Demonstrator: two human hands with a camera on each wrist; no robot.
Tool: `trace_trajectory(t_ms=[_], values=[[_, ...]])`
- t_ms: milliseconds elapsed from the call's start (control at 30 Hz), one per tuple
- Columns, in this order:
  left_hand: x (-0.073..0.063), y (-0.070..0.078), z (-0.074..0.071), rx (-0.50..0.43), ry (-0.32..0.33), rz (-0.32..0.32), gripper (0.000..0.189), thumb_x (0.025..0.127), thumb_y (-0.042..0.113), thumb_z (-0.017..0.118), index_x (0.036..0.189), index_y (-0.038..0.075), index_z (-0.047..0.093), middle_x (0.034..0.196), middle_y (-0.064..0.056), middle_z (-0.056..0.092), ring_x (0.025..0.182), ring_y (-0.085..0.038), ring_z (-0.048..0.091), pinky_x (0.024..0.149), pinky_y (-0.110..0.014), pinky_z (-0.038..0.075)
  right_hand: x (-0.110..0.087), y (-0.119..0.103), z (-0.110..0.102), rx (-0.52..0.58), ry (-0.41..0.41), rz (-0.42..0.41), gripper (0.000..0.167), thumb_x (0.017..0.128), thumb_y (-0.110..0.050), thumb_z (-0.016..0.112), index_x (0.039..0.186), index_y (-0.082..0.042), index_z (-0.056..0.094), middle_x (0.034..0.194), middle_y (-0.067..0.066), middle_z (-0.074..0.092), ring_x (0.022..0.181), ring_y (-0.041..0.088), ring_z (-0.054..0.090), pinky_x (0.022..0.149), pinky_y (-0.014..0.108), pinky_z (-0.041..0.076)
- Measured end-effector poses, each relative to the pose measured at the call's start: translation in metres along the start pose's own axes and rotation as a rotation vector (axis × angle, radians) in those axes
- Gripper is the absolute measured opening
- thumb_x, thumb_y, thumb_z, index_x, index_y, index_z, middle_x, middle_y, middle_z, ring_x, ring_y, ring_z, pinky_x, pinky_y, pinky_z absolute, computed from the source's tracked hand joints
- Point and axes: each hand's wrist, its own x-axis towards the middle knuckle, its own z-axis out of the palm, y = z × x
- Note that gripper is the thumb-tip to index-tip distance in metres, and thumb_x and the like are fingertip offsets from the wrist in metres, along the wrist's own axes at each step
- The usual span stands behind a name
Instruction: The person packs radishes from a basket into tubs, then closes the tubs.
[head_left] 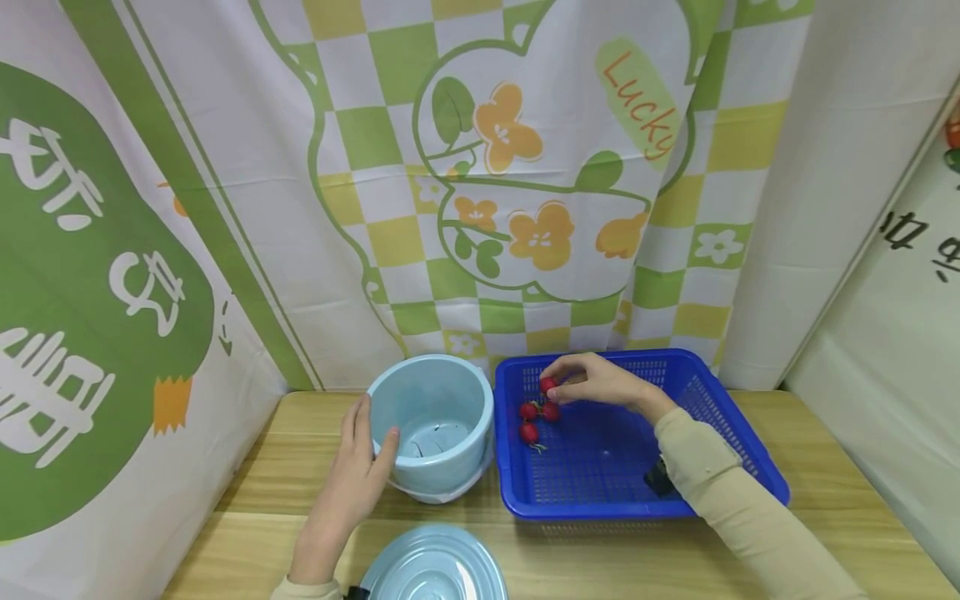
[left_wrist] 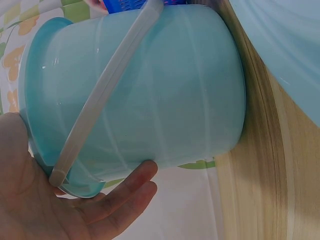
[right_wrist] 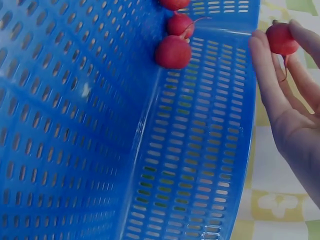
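My right hand (head_left: pixel 603 383) pinches a red radish (right_wrist: pixel 282 38) between thumb and fingertips, over the far left part of a blue basket (head_left: pixel 517 500). Its thin root hangs down in the right wrist view. Three more radishes (head_left: pixel 528 432) lie close together in the basket, near its left wall. My left hand (head_left: pixel 358 471) grips the left rim of a light blue bucket (left_wrist: pixel 165 90), thumb over the rim and fingers along the outside. The bucket stands upright, and its pale handle (left_wrist: pixel 107 82) slants down across the outer wall.
A round light blue lid (head_left: pixel 438 567) lies on the wooden table (head_left: pixel 585 558) in front of the bucket. Basket and bucket stand side by side, close to a patterned curtain (head_left: pixel 480 317) at the back. White printed cloth (head_left: pixel 885 358) hangs along the right side.
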Motion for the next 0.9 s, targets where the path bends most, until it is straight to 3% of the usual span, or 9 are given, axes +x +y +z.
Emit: trace_trajectory(t_ms=[133,233,367,533,900], values=[[0.0,0.001,0.0,-0.005,0.0,-0.002,0.082,0.113,0.051,0.038,0.168,0.0,0.005,0.173,-0.023,0.008,0.152,-0.051,0.028,0.117,-0.07,0.032,0.001,-0.003,0.001,0.106,0.014,-0.026,0.039,0.099,-0.012,0.077,0.133,0.002,0.066,0.124,0.018,0.071,0.111,0.043,0.072,0.1,0.056,0.056],[0.0,0.001,0.0,-0.006,0.003,-0.001,0.082,0.113,0.051,0.039,0.168,0.0,0.005,0.173,-0.023,0.008,0.153,-0.051,0.027,0.117,-0.069,0.032,0.002,-0.008,0.003,0.114,0.036,-0.048,0.038,0.099,-0.015,0.076,0.133,0.002,0.067,0.125,0.019,0.07,0.112,0.046,0.071,0.1,0.055,0.056],[-0.001,0.001,-0.001,-0.005,0.003,-0.001,0.082,0.113,0.05,0.039,0.168,0.0,0.005,0.173,-0.023,0.008,0.153,-0.051,0.027,0.118,-0.068,0.031,0.002,-0.017,0.007,0.106,0.078,-0.056,0.039,0.099,-0.018,0.077,0.133,-0.001,0.068,0.126,0.018,0.071,0.11,0.04,0.073,0.098,0.047,0.059],[0.0,0.001,0.0,-0.002,-0.007,-0.007,0.082,0.113,0.051,0.038,0.169,0.0,0.003,0.173,-0.023,0.006,0.153,-0.051,0.026,0.118,-0.069,0.031,0.003,-0.025,0.012,0.204,0.108,-0.087,0.041,0.098,-0.013,0.077,0.134,0.003,0.065,0.127,0.022,0.069,0.108,0.035,0.075,0.1,0.052,0.057],[-0.001,0.001,0.0,0.001,-0.001,-0.011,0.082,0.113,0.051,0.038,0.169,0.002,0.004,0.173,-0.022,0.008,0.152,-0.052,0.028,0.117,-0.07,0.033,0.004,-0.037,0.024,0.392,0.079,-0.159,0.04,0.1,-0.003,0.071,0.136,0.01,0.061,0.129,0.022,0.067,0.11,0.032,0.074,0.098,0.05,0.059]])
